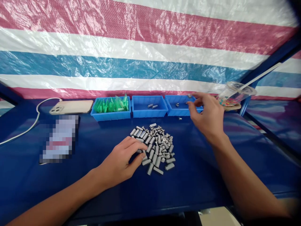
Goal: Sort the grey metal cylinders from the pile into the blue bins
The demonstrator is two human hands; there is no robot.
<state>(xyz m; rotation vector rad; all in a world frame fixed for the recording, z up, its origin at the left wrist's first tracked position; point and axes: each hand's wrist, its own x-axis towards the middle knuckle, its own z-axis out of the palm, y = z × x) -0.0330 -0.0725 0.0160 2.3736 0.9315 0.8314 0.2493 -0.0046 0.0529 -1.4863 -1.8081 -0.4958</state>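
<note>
My left hand (128, 157) rests at the left edge of a pile of metal standoffs and screws (156, 149), its thumb and fingers around a standoff there. Over the right blue bin (177, 111) is my right hand (204, 111), thumb and forefinger apart, with a small metal piece (190, 95) near the forefinger tip; whether it is held is unclear. One screw (177, 104) lies inside that bin and another (180, 118) on the table before it. The middle blue bin (150, 114) holds two standoffs (152, 106).
The left blue bin (111, 116) contains green packets (111, 104). A pale phone (71, 107), a white cable (37, 116) and a blurred-out device (60, 139) are on the left of the blue table (145, 194). A clear plastic cup (240, 91) stands at the back right.
</note>
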